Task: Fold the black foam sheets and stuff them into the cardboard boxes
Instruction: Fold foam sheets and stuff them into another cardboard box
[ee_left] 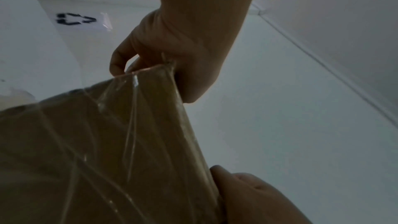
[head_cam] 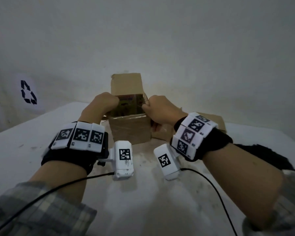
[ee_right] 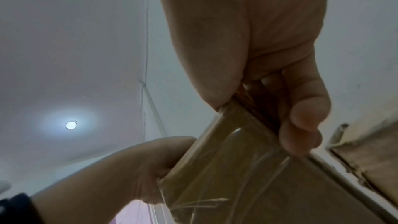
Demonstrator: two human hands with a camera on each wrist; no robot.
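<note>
A small taped cardboard box [head_cam: 130, 128] stands open on the white table [head_cam: 20, 150], its back flap upright. My left hand [head_cam: 101, 103] curls its fingers over the box's left rim; the left wrist view shows that hand [ee_left: 172, 48] gripping the top corner of the taped box [ee_left: 96, 142]. My right hand [head_cam: 157, 109] grips the right rim, and in the right wrist view its fingers [ee_right: 305, 113] and thumb pinch the box wall [ee_right: 237, 168]. A black foam sheet [head_cam: 266, 155] lies on the table under my right forearm. The box's inside is dark; I cannot tell what it holds.
Another cardboard box [head_cam: 217, 122] lies behind my right wrist. A white surface with a black recycling symbol [head_cam: 28, 92] stands at the left. A white wall is close behind the box. Black cables [head_cam: 216, 189] trail from the wrist cameras across the near table.
</note>
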